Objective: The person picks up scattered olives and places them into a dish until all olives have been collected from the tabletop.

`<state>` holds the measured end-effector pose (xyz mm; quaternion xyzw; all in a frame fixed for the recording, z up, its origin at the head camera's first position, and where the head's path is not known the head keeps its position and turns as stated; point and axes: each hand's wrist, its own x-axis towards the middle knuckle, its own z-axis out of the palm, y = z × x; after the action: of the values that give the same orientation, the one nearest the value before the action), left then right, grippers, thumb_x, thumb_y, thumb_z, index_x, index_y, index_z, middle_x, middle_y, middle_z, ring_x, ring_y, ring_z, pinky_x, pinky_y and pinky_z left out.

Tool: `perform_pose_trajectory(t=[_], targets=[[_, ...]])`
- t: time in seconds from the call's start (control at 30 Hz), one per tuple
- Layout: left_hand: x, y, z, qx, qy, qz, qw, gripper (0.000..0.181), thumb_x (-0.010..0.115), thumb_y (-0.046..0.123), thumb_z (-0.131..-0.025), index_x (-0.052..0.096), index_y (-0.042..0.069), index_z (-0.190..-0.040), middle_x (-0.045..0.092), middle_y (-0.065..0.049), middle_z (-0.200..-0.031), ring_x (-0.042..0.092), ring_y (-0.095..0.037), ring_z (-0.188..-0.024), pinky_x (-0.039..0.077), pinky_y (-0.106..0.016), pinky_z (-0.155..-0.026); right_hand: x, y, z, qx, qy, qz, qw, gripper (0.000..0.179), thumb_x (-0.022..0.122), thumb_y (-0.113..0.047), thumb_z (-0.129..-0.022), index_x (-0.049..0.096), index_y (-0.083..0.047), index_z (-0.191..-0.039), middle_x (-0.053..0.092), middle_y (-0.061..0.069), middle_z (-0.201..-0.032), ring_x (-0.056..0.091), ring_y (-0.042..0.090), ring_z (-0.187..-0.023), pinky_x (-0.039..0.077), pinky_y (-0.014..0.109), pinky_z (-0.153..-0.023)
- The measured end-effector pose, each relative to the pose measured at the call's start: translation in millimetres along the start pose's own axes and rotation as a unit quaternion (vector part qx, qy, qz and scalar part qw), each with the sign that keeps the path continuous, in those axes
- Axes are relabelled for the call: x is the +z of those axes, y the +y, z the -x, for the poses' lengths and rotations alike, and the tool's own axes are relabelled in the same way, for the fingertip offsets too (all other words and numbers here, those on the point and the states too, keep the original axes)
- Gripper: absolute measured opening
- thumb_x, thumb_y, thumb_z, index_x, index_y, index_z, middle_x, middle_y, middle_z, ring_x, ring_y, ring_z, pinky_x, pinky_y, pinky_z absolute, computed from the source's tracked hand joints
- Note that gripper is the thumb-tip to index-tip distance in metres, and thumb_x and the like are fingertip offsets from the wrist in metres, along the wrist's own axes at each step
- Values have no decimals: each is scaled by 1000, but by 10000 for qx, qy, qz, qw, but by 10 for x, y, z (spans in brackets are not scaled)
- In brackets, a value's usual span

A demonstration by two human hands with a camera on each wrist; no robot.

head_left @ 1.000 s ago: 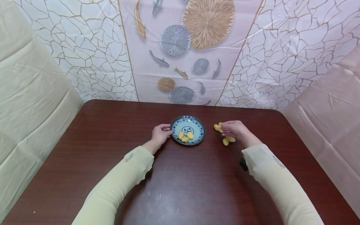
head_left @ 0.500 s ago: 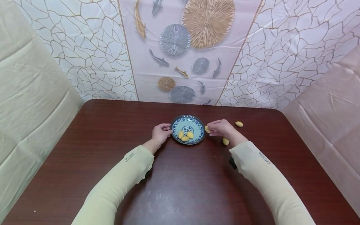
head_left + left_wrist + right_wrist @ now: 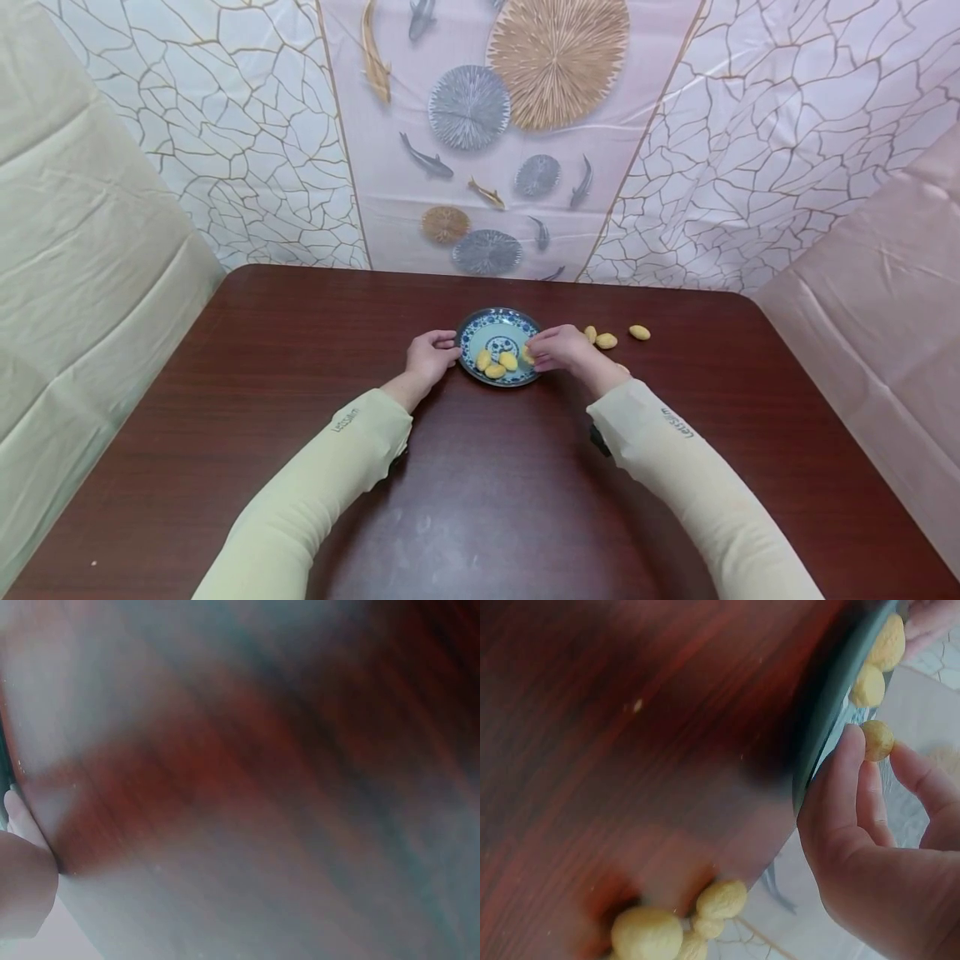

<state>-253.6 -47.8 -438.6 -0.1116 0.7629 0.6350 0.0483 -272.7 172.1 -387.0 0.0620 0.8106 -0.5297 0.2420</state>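
Note:
A round plate (image 3: 534,333) with a blue floral rim stands toward the back of the table. Three small yellow potato-like ovals (image 3: 495,372) lie in its lower left part. My left hand (image 3: 429,358) holds the plate's left rim between thumb and fingers; in the left wrist view only part of that hand (image 3: 26,881) shows at the edge. Over the plate's right side, my right hand (image 3: 564,348) pinches another yellow oval (image 3: 877,740) between thumb and fingertips, close above the dish.
Several more yellow ovals (image 3: 606,341) lie on the dark wooden table (image 3: 480,483) right of the plate, one partly covered by the right wrist. A patterned cloth (image 3: 495,183) hangs behind the table, and pale padded panels flank it.
My right hand has gone from the loose ovals leftward to the plate, with one yellow oval in its fingertips. My left hand and the plate have stayed put.

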Motion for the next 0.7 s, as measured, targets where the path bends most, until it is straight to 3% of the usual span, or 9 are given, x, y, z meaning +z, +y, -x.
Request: perform_pose_trajectory(t=[0.3, 0.7], targets=[[22, -15, -12, 127, 106, 52, 9998, 34, 64, -1, -84, 62, -1, -118, 64, -20, -110, 62, -17, -84, 58, -26, -75, 132, -52, -5, -39, 282, 539, 9981, 35, 59, -2, -86, 58, 11, -118, 61, 1, -74, 58, 8, -63, 58, 24, -67], [13, -16, -8, 96, 89, 74, 9999, 35, 63, 0, -84, 61, -1, -119, 63, -20, -111, 62, -15, -82, 58, -28, -77, 173, -90, 1, 93, 370, 782, 9962, 34, 60, 1, -84, 60, 9, -117, 63, 11, -92, 59, 13, -73, 59, 30, -74]])
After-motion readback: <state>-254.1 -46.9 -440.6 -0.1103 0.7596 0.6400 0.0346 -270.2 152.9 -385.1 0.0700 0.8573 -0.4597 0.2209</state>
